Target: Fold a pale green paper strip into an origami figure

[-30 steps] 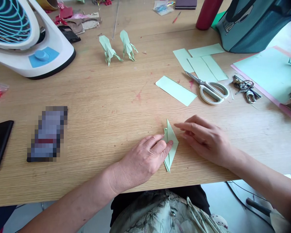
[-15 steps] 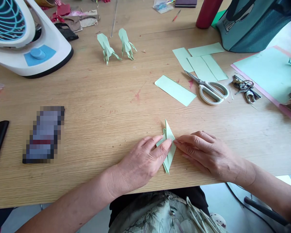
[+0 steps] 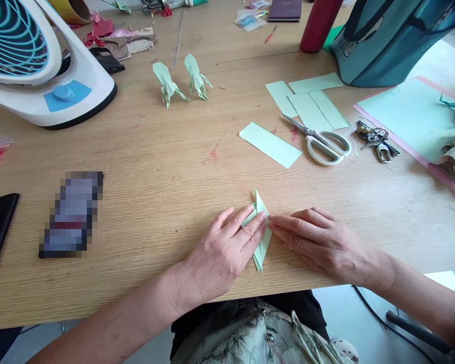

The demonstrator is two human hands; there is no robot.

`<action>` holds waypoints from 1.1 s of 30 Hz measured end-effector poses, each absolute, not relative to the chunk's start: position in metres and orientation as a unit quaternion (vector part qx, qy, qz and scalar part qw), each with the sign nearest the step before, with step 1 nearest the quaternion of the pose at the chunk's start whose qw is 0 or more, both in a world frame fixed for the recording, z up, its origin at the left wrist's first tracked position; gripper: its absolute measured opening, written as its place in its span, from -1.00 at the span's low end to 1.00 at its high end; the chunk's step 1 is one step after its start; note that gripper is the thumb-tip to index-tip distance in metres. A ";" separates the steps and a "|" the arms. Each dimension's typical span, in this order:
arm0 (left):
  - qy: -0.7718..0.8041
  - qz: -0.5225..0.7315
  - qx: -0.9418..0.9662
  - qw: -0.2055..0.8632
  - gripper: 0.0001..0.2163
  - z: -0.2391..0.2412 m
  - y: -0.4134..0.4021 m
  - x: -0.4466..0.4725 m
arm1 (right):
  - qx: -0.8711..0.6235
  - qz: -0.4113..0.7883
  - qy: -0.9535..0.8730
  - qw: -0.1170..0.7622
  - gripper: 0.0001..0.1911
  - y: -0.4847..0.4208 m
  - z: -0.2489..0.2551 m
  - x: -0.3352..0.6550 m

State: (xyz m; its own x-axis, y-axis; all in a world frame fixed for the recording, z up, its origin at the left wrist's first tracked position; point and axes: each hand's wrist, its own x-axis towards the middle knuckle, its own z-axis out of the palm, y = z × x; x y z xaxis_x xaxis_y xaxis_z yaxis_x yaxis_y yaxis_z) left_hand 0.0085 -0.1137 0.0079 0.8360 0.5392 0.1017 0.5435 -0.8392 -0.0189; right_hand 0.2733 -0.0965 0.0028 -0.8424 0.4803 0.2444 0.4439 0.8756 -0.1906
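A narrow, pointed piece of folded pale green paper [image 3: 264, 241] lies on the table near its front edge, its tips pointing away from me and toward me. Across its left side and middle rests my left hand [image 3: 229, 247], fingers stretched out and pressing it down. My right hand [image 3: 318, 242] comes in from the right, its fingers held together and their tips at the paper's right edge. The right thumb is mostly hidden beneath those fingers. Part of the paper is covered by the left fingers.
Beyond the hands lie a green paper strip [image 3: 270, 145], more strips [image 3: 316, 83], scissors [image 3: 322, 140] and keys [image 3: 378, 140]. Two folded paper figures [image 3: 167, 85] stand farther back. At left are a fan [image 3: 79, 96] and a phone [image 3: 72, 215]; a teal bag [image 3: 387, 50] stands back right.
The left fingers have shifted and straightened, lying flatter across the folded paper. The right hand stays at its right edge. The whole view has tilted slightly upward.
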 end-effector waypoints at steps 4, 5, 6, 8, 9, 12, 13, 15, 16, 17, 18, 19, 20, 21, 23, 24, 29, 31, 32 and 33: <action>-0.306 -0.044 -0.951 -0.008 -0.55 0.012 -0.117 0.010 | -0.234 0.057 -0.959 0.148 -0.59 -0.097 0.005 0.271; -0.313 -0.043 -0.948 -0.022 -0.53 0.013 -0.118 0.011 | -0.239 0.060 -0.958 0.148 -0.60 -0.097 0.005 0.270; -0.320 -0.042 -0.946 -0.037 -0.51 0.015 -0.119 0.011 | -0.243 0.063 -0.956 0.149 -0.61 -0.097 0.005 0.269; -0.330 -0.036 -0.941 -0.064 -0.46 0.018 -0.120 0.011 | -0.255 0.068 -0.953 0.150 -0.64 -0.098 0.005 0.267; -0.332 -0.032 -0.939 -0.077 -0.45 0.019 -0.121 0.010 | -0.260 0.070 -0.951 0.154 -0.64 -0.099 0.005 0.266; -0.330 -0.034 -0.937 -0.105 -0.45 0.023 -0.118 0.007 | -0.272 0.072 -0.945 0.168 -0.65 -0.102 0.006 0.262; -0.327 -0.038 -0.937 -0.114 -0.46 0.024 -0.117 0.006 | -0.280 0.073 -0.941 0.172 -0.66 -0.104 0.006 0.260; -0.321 -0.052 -0.937 -0.128 -0.50 0.024 -0.113 0.004 | -0.301 0.075 -0.934 0.178 -0.66 -0.108 0.007 0.257; -0.319 -0.060 -0.937 -0.131 -0.52 0.024 -0.111 0.004 | -0.311 0.075 -0.931 0.178 -0.67 -0.110 0.008 0.255; -0.318 -0.065 -0.937 -0.130 -0.54 0.023 -0.109 0.005 | -0.317 0.073 -0.929 0.178 -0.67 -0.111 0.008 0.254; -0.318 -0.069 -0.937 -0.124 -0.53 0.021 -0.107 0.005 | -0.320 0.070 -0.928 0.177 -0.67 -0.113 0.008 0.252; -0.318 -0.070 -0.939 -0.114 -0.50 0.019 -0.106 0.006 | -0.319 0.066 -0.929 0.178 -0.68 -0.113 0.008 0.252; -0.316 -0.067 -0.941 -0.101 -0.45 0.017 -0.105 0.007 | -0.317 0.061 -0.929 0.179 -0.69 -0.114 0.007 0.251; -0.314 -0.061 -0.943 -0.089 -0.39 0.015 -0.104 0.008 | -0.316 0.057 -0.930 0.179 -0.69 -0.114 0.006 0.251; -0.310 -0.045 -0.947 -0.074 -0.31 0.012 -0.102 0.009 | -0.312 0.047 -0.932 0.177 -0.70 -0.113 0.006 0.251; -0.310 -0.038 -0.947 -0.071 -0.30 0.011 -0.101 0.010 | -0.311 0.041 -0.933 0.174 -0.69 -0.113 0.005 0.251; -0.331 -0.016 -0.940 -0.082 -0.31 0.012 -0.094 0.013 | -0.306 0.016 -0.936 0.176 -0.68 -0.112 0.004 0.253; -0.334 -0.016 -0.938 -0.092 -0.32 0.012 -0.091 0.014 | -0.303 0.016 -0.938 0.168 -0.70 -0.112 0.002 0.253; -0.335 -0.018 -0.937 -0.096 -0.32 0.011 -0.091 0.014 | -0.303 0.019 -0.939 0.164 -0.72 -0.113 0.002 0.254; -0.338 -0.022 -0.936 -0.098 -0.32 0.010 -0.090 0.014 | -0.304 0.022 -0.939 0.163 -0.74 -0.113 0.001 0.254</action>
State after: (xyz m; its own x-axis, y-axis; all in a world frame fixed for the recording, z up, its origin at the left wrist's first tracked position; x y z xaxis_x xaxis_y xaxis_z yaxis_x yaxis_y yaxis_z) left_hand 0.0143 -0.0903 0.0100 0.7706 0.6367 -0.0260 0.6282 -0.7522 0.1990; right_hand 0.2540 -0.1132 0.0013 -0.7627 0.5772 0.2917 0.5629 0.8146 -0.1399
